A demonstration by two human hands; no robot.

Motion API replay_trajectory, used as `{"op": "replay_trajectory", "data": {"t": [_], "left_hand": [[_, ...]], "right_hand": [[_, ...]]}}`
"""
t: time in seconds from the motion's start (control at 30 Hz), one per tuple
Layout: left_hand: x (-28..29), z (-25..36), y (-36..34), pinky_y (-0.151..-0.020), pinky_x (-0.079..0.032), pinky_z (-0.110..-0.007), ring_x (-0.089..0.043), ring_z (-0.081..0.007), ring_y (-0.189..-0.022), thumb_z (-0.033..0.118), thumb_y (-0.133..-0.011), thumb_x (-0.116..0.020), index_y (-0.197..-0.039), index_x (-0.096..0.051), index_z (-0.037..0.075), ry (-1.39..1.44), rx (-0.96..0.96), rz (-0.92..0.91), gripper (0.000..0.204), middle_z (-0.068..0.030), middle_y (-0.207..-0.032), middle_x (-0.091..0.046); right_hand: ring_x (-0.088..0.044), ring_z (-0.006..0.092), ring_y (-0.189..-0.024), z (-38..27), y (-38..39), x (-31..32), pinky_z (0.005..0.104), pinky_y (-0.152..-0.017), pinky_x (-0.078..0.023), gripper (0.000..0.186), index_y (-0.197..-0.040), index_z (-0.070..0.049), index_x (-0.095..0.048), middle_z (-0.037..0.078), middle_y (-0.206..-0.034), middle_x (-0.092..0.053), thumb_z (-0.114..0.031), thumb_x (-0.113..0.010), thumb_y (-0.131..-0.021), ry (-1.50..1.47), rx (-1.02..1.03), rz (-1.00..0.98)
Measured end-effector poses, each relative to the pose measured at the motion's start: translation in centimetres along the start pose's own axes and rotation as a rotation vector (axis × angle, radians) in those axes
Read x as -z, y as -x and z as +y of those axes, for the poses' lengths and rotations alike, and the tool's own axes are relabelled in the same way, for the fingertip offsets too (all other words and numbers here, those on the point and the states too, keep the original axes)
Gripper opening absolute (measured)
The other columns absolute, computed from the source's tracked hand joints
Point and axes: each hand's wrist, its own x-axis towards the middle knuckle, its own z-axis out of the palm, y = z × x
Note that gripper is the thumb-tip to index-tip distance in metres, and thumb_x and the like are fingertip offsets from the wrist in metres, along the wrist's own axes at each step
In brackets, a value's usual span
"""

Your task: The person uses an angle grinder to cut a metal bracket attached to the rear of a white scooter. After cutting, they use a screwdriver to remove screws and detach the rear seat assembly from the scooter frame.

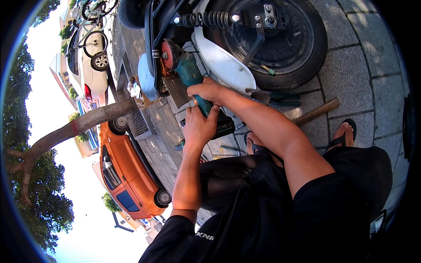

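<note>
Nearest, black rubber flip-flops (344, 139) stand on grey stone paving (353, 94), with a brown wooden rod (319, 110) lying between them and the vehicle. Farther out, the bare left hand (200, 126) is wrapped around the rear of a teal angle grinder (189, 70), by its black block-shaped battery (224, 127). The bare right hand (207, 93) is clamped around the grinder's body, just ahead of the left. At the tool's far end, a red round disc (167, 51) stands beside the dark metal frame of a two-wheeled vehicle, and orange sparks (165, 69) fly below it, so the grinding appears to be under way and not finished. How deep the disc has bitten, and how much metal is left to grind, cannot be told, since the contact spot is hidden. Around the work, a white curved plastic fender (226, 65), a black coiled spring (206, 19) and a black-tyred wheel (316, 39) all appear to remain in place. Beyond, an orange car (136, 173) is parked.
</note>
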Motion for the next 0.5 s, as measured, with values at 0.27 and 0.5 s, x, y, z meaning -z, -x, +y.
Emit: {"op": "replay_trajectory", "data": {"t": [0.27,0.5], "left_hand": [[0.21,0.29,0.18,-0.108,-0.048,-0.053,-0.06,-0.0464,-0.131,0.059,-0.102,-0.064,-0.139,-0.058,-0.005,0.01,0.001,-0.011,0.074,-0.0254,-0.133,-0.06],[0.28,0.37,0.14,-0.108,-0.049,-0.053,-0.06,-0.0463,-0.13,0.059,-0.103,-0.063,-0.139,-0.058,-0.005,-0.004,0.011,-0.023,0.074,-0.0254,-0.133,-0.06]], "right_hand": [[-0.066,0.0164,-0.065,-0.1,0.21,0.06,0.0335,-0.062,-0.056,0.016,-0.081,-0.002,-0.071,0.007,-0.077,-0.067,-0.016,-0.079,-0.075,-0.019,0.004,-0.005],[-0.066,0.016,-0.065,-0.19,0.33,0.12,0.0335,-0.062,-0.056,0.017,-0.081,-0.002,-0.072,0.006,-0.077,-0.068,-0.016,-0.079,-0.076,-0.011,-0.008,-0.015]]}}
